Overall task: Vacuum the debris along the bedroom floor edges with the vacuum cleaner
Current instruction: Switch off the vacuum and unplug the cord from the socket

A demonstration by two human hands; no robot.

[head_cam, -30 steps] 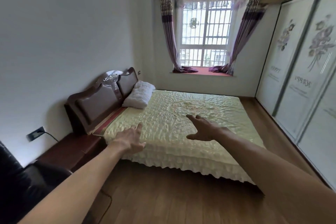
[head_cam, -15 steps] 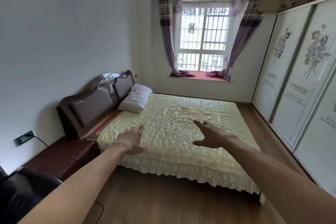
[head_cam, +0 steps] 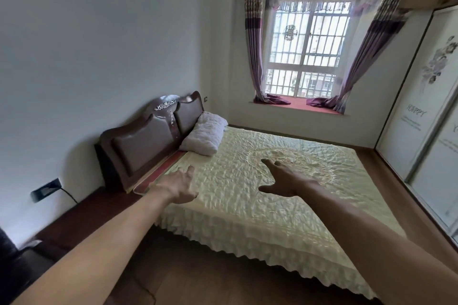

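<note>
No vacuum cleaner is in view. Both my arms reach forward over the near side of the bed (head_cam: 260, 205). My left hand (head_cam: 177, 187) hangs in the air above the bed's near left corner, fingers relaxed and empty. My right hand (head_cam: 285, 178) is spread above the cream quilted bedspread, fingers straight, holding nothing. The brown wooden floor (head_cam: 198, 280) shows in front of the bed and in a strip along the wardrobe at the right (head_cam: 391, 181). I cannot make out debris on it.
A dark headboard (head_cam: 146, 146) and white pillow (head_cam: 207, 136) stand at the left wall. A low brown nightstand (head_cam: 81, 215) sits below a wall socket with a cable (head_cam: 47, 189). A dark chair (head_cam: 14, 262) is at bottom left. Sliding wardrobe doors (head_cam: 421, 119) line the right; a curtained window (head_cam: 309, 52) is at the back.
The view has tilted and swung slightly, with the bed shifting rightward in frame. Both hands stay outstretched and empty, at about the same spacing over the bed.
</note>
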